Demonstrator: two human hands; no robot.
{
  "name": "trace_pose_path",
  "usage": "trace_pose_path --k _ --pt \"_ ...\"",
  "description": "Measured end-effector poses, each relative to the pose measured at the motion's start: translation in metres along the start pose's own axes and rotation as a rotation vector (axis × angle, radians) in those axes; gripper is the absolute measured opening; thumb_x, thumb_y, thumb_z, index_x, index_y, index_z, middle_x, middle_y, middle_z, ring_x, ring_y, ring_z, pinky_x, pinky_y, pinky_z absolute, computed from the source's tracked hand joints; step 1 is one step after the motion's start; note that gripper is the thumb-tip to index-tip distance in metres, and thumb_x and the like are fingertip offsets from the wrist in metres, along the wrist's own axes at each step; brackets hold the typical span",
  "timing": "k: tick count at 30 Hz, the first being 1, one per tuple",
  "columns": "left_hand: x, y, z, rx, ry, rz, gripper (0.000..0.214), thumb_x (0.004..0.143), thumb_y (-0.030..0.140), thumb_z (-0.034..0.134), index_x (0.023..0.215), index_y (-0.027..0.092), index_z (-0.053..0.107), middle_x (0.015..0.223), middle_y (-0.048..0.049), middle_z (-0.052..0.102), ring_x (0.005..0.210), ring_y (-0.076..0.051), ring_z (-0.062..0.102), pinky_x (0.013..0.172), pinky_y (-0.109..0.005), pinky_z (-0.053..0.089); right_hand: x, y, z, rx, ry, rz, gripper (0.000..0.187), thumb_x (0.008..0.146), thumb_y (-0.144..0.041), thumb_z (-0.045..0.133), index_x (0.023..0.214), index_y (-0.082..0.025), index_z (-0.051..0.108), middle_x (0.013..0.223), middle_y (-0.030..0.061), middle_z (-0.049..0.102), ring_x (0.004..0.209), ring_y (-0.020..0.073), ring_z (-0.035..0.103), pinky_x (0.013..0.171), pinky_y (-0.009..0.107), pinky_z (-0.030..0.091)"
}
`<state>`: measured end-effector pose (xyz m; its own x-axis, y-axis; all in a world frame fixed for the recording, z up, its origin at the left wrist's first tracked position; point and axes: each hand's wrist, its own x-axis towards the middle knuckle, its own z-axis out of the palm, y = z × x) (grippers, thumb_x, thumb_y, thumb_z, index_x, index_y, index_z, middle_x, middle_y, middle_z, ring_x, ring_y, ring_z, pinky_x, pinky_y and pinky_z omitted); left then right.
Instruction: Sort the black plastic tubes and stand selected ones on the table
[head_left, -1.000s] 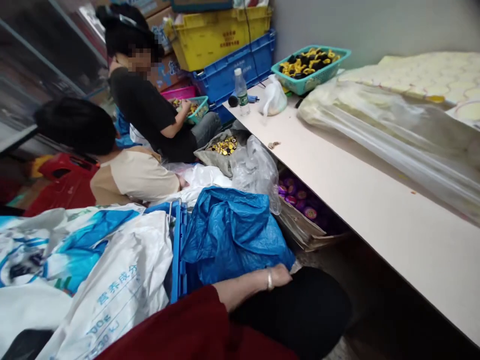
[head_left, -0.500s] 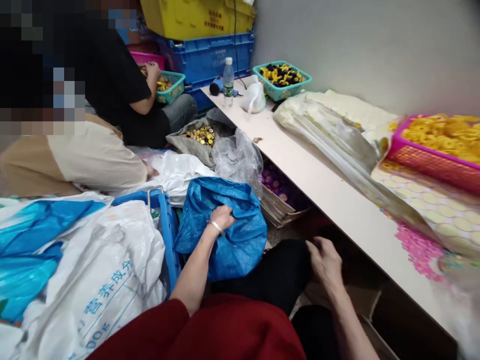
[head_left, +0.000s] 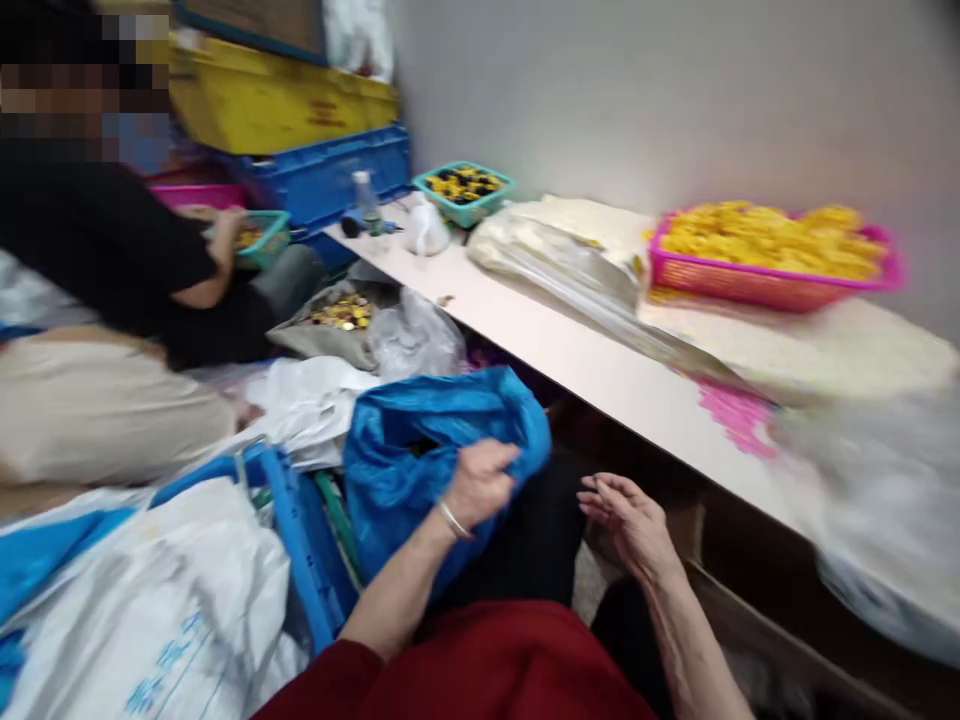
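Observation:
A blue woven plastic bag (head_left: 390,500) stands in front of me, its mouth gaping, with some dark contents just showing inside. My left hand (head_left: 480,485), a bangle on its wrist, is closed on the near side of the bag's mouth. To the right of the bag, my right hand (head_left: 626,525) hovers beside my dark-trousered knee. Its thumb and fingertips are pinched together; whether anything small lies between them is too blurred to tell.
A long pale table (head_left: 540,355) runs along the wall, bearing a pink basket (head_left: 757,285) of yellow pieces and a teal basket (head_left: 469,213). A blue crate (head_left: 300,550) and white sacks (head_left: 195,590) lie at left. A person in black (head_left: 127,240) sits beyond.
The view has swung right. The blue bag's mouth has opened wider, with my left hand shifted to its near right side. My right hand has left my knee and its fingertips have come together.

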<state>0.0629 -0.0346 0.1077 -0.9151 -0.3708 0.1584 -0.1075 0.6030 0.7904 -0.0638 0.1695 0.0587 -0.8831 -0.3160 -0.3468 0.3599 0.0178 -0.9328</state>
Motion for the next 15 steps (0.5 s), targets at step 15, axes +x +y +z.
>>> trace_pose_path --k 15 --pt "0.047 0.086 0.194 0.156 -0.258 0.310 0.025 0.088 0.039 0.056 0.096 0.016 0.064 0.110 -0.0140 0.065 0.104 -0.026 0.063 0.094 -0.037 0.049 -0.192 0.178 -0.225 0.255 1.345 0.368 0.023 0.095 -0.035 0.058 0.101 -0.013 0.061 0.086 0.0010 0.062 0.067 0.0087 0.058 0.058 0.023 0.051"
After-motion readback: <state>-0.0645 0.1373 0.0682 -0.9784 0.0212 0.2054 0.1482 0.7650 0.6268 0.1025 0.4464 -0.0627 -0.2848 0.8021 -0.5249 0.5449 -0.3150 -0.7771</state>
